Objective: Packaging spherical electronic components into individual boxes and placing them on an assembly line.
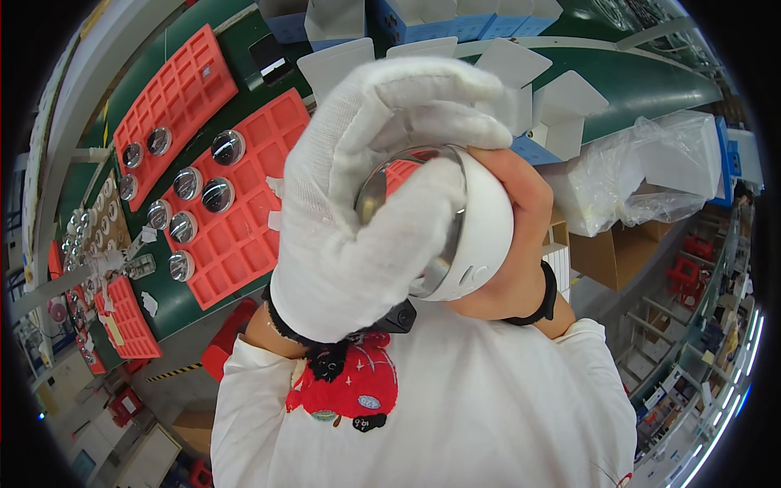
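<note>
Close in front of me I hold a white round housing (488,232) with a shiny, see-through or mirror-like face turned to the left. My left hand (325,187), in a white knit glove, is closed around that face. Its fingers curl over the top, and the thumb presses across the shiny surface near the rim. From behind on the right, my bare right hand (527,211) grips the white shell, its fingertips reaching the upper edge. Part of the right hand is hidden by the housing.
On the green bench to the left lie red compartment trays (252,211) holding several shiny domes (218,195). A black phone (269,58) lies behind them. Open white-and-blue boxes (561,114) stand at the back. Clear plastic bags (634,179) and a cardboard box (622,252) are at right.
</note>
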A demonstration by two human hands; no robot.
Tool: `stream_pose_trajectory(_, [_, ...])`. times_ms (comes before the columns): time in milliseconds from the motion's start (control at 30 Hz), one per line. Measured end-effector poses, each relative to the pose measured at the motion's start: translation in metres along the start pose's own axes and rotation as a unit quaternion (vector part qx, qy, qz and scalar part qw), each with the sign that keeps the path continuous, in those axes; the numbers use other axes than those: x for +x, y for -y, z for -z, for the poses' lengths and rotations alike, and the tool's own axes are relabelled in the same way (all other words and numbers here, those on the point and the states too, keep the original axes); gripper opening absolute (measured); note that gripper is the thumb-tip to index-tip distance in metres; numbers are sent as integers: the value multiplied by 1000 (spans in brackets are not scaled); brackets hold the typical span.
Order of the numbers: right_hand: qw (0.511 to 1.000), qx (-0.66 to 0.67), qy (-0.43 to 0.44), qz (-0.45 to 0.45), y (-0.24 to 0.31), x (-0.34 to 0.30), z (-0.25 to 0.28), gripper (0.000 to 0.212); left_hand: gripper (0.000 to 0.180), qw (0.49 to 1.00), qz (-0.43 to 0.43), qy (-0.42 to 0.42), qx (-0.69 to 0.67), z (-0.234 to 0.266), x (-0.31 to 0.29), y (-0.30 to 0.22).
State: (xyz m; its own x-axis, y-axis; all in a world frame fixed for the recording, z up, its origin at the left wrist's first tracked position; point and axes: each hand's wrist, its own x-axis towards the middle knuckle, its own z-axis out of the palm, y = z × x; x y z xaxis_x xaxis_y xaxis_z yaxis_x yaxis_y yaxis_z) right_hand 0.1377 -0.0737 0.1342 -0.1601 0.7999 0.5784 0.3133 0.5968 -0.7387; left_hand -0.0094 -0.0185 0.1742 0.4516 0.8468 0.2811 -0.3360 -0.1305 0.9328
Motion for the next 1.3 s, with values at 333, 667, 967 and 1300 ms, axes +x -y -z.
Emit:
stream_pose_trajectory(333, [1000, 9, -5, -8, 2, -5, 2, 93, 54, 995, 69, -49, -45, -8, 0, -13])
stream_pose_trajectory(667, [998, 56, 16, -33, 10, -3, 9, 90, 62, 989, -63, 46, 122, 2, -7, -8])
stream_pose_trajectory(967, [999, -37, -4, 1, 13, -7, 7, 91, 57, 995, -63, 47, 67, -2, -3, 1])
stream_pose_trajectory(1300, [1000, -21, -5, 8, 9, -5, 8, 90, 42, 995, -51, 16, 84, -7, -5, -4])
